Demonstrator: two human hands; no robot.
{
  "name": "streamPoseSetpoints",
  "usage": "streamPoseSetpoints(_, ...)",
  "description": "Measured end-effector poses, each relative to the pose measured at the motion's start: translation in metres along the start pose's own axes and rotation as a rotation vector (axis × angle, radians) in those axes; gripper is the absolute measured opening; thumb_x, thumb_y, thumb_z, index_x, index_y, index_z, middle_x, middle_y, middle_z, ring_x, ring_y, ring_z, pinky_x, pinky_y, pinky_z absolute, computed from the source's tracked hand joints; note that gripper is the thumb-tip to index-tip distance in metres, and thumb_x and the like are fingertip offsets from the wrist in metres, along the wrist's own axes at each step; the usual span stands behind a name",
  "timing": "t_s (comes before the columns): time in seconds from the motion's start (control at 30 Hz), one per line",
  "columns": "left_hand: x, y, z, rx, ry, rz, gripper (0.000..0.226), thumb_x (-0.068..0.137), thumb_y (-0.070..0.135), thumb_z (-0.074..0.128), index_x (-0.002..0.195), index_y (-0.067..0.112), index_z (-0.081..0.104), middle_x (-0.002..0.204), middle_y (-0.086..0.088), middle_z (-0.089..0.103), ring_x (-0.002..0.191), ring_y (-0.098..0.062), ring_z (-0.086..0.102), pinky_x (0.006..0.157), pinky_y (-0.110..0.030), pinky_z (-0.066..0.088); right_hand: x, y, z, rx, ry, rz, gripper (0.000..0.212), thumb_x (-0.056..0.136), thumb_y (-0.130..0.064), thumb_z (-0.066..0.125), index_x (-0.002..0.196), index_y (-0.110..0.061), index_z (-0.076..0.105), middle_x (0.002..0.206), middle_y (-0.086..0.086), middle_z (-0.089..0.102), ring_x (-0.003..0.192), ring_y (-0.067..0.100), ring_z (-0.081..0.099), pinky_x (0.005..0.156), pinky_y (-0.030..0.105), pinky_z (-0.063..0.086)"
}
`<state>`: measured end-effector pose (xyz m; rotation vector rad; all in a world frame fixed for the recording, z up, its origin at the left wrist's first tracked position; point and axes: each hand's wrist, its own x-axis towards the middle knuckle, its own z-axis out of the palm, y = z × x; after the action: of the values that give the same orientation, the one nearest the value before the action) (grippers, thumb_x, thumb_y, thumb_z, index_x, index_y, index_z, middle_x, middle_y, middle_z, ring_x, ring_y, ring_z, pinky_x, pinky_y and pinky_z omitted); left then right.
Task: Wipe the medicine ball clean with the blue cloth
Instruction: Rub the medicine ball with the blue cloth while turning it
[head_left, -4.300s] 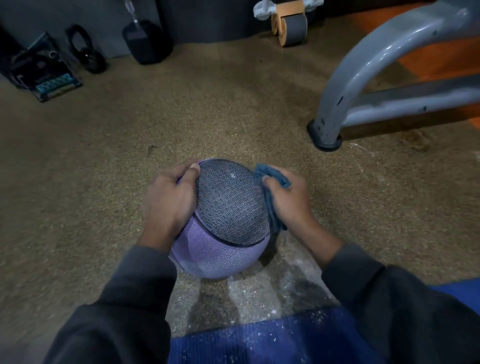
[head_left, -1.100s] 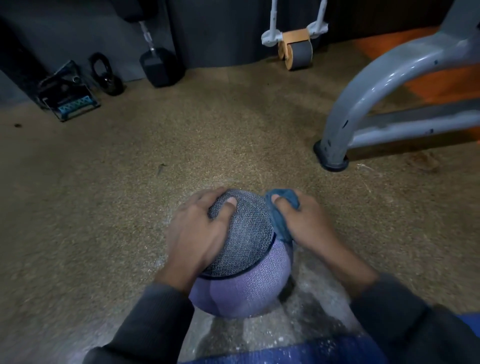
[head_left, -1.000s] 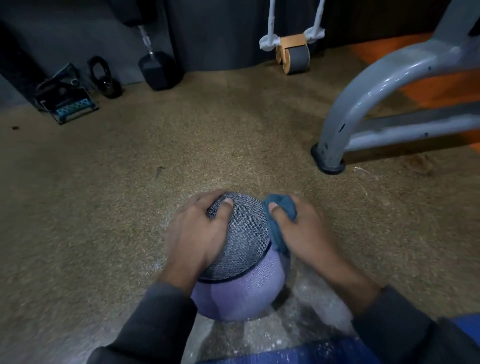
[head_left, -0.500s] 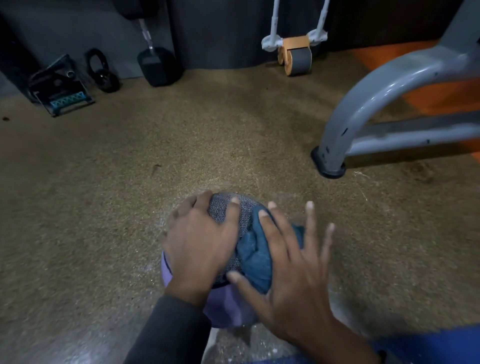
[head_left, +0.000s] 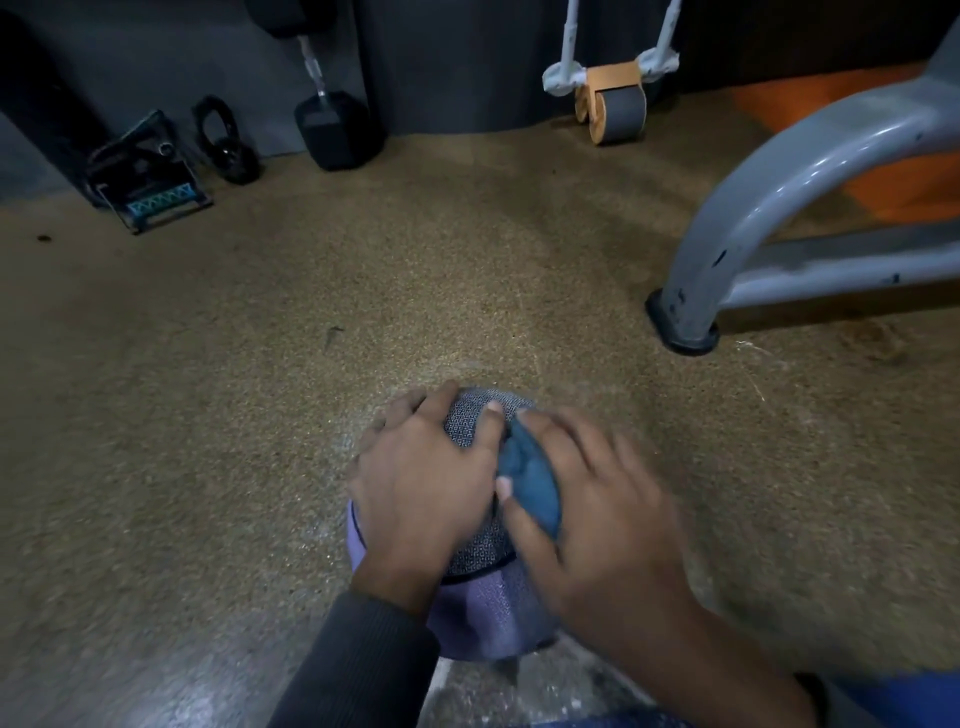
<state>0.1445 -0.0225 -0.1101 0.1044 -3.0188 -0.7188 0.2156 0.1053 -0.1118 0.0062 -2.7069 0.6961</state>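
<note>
The medicine ball (head_left: 485, 613) rests on the brown speckled floor, grey and textured on top, lilac below. My left hand (head_left: 426, 483) lies flat over its left and top side, steadying it. My right hand (head_left: 597, 519) presses the crumpled blue cloth (head_left: 530, 478) onto the ball's upper right, with fingers spread over the cloth. Most of the ball's top is hidden under both hands.
A grey metal machine frame (head_left: 769, 208) stands on the floor to the right. By the back wall are a black dumbbell (head_left: 332, 124), a kettlebell (head_left: 228, 145), a small black stand (head_left: 150, 182) and an ab roller (head_left: 613, 104). A blue mat edge (head_left: 623, 722) lies at the bottom.
My right hand has slid with the cloth from the ball's right side up onto its top, fingers now flat over the cloth. The left hand has shifted further onto the top.
</note>
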Motion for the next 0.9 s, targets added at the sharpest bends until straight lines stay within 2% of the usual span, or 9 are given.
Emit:
streamPoseSetpoints(0.1, -0.002, -0.007, -0.001, -0.022, -0.006, 0.064, 0.069, 0.079, 0.077, 0.029, 0.134, 0.043, 0.053, 0.143, 0.013, 0.052, 0.128, -0.023, 0.052, 0.107, -0.039, 0.040, 0.000, 0.008, 0.003, 0.073, 0.057, -0.043, 0.049, 0.088, -0.046, 0.048, 0.128, -0.021, 0.060, 0.125, -0.002, 0.064, 0.103, 0.023, 0.061, 0.083, 0.039, 0.054)
streamPoseSetpoints(0.27, -0.004, -0.004, -0.001, -0.032, 0.005, 0.068, 0.067, 0.080, 0.075, 0.031, 0.134, 0.042, 0.054, 0.143, 0.014, 0.052, 0.128, -0.023, 0.051, 0.106, -0.041, 0.041, 0.046, 0.058, 0.016, 0.422, -0.170, 0.381, 0.029, 0.087, -0.047, 0.053, 0.103, -0.026, 0.066, 0.090, -0.006, 0.070, 0.085, 0.020, 0.066, 0.082, 0.041, 0.054)
streamPoseSetpoints(0.33, -0.003, -0.003, 0.000, -0.016, 0.006, 0.058, 0.067, 0.081, 0.072, 0.032, 0.137, 0.040, 0.052, 0.145, 0.012, 0.050, 0.129, -0.024, 0.049, 0.107, -0.042, 0.039, 0.032, 0.048, 0.012, 0.334, -0.113, 0.329, 0.032, 0.087, -0.047, 0.051, 0.108, -0.026, 0.065, 0.099, -0.006, 0.070, 0.092, 0.019, 0.065, 0.086, 0.036, 0.052)
streamPoseSetpoints(0.43, -0.001, -0.009, -0.001, -0.025, -0.008, 0.056, 0.073, 0.082, 0.070, 0.028, 0.141, 0.034, 0.050, 0.148, 0.007, 0.048, 0.132, -0.023, 0.047, 0.109, -0.039, 0.037, -0.002, 0.017, -0.002, 0.091, 0.019, 0.074, 0.041, 0.088, -0.046, 0.049, 0.120, -0.024, 0.063, 0.115, -0.006, 0.066, 0.101, 0.016, 0.060, 0.085, 0.027, 0.045)
streamPoseSetpoints(0.5, -0.003, -0.015, -0.003, -0.050, -0.014, 0.087, 0.070, 0.083, 0.069, 0.029, 0.139, 0.033, 0.052, 0.146, 0.010, 0.050, 0.130, -0.020, 0.049, 0.107, -0.035, 0.037, 0.003, 0.018, -0.001, 0.106, 0.044, 0.027, 0.042, 0.088, -0.046, 0.049, 0.122, -0.024, 0.063, 0.117, -0.006, 0.067, 0.102, 0.015, 0.061, 0.086, 0.027, 0.045)
streamPoseSetpoints(0.63, -0.012, -0.022, -0.005, -0.074, 0.021, 0.147, 0.064, 0.085, 0.067, 0.034, 0.134, 0.032, 0.056, 0.140, 0.011, 0.054, 0.127, -0.017, 0.051, 0.105, -0.032, 0.037, 0.058, 0.045, 0.015, 0.350, -0.270, 0.378, 0.024, 0.093, -0.040, 0.057, 0.095, -0.019, 0.069, 0.088, -0.001, 0.069, 0.082, 0.019, 0.063, 0.073, 0.032, 0.045)
streamPoseSetpoints(0.73, -0.016, -0.018, -0.006, -0.012, 0.016, 0.182, 0.068, 0.085, 0.069, 0.028, 0.137, 0.033, 0.054, 0.143, 0.011, 0.052, 0.131, -0.016, 0.048, 0.109, -0.036, 0.038, 0.072, 0.058, 0.022, 0.442, -0.364, 0.539, 0.034, 0.092, -0.040, 0.059, 0.067, -0.017, 0.058, 0.065, -0.001, 0.059, 0.062, 0.017, 0.056, 0.058, 0.030, 0.037)
streamPoseSetpoints(0.8, -0.014, -0.017, -0.006, 0.016, 0.003, 0.166, 0.071, 0.084, 0.070, 0.025, 0.141, 0.034, 0.049, 0.147, 0.011, 0.048, 0.134, -0.016, 0.045, 0.110, -0.037, 0.037, 0.055, 0.052, 0.019, 0.371, -0.228, 0.442, 0.032, 0.085, -0.050, 0.054, 0.077, -0.020, 0.063, 0.074, -0.004, 0.065, 0.072, 0.019, 0.061, 0.066, 0.031, 0.043)
streamPoseSetpoints(0.9, -0.009, -0.018, -0.005, -0.002, -0.013, 0.165, 0.075, 0.082, 0.071, 0.025, 0.141, 0.032, 0.049, 0.146, 0.009, 0.049, 0.132, -0.018, 0.048, 0.108, -0.036, 0.039, 0.019, 0.019, 0.007, 0.191, -0.062, 0.109, 0.045, 0.085, -0.050, 0.046, 0.118, -0.026, 0.064, 0.117, -0.005, 0.067, 0.106, 0.016, 0.059, 0.093, 0.028, 0.044)
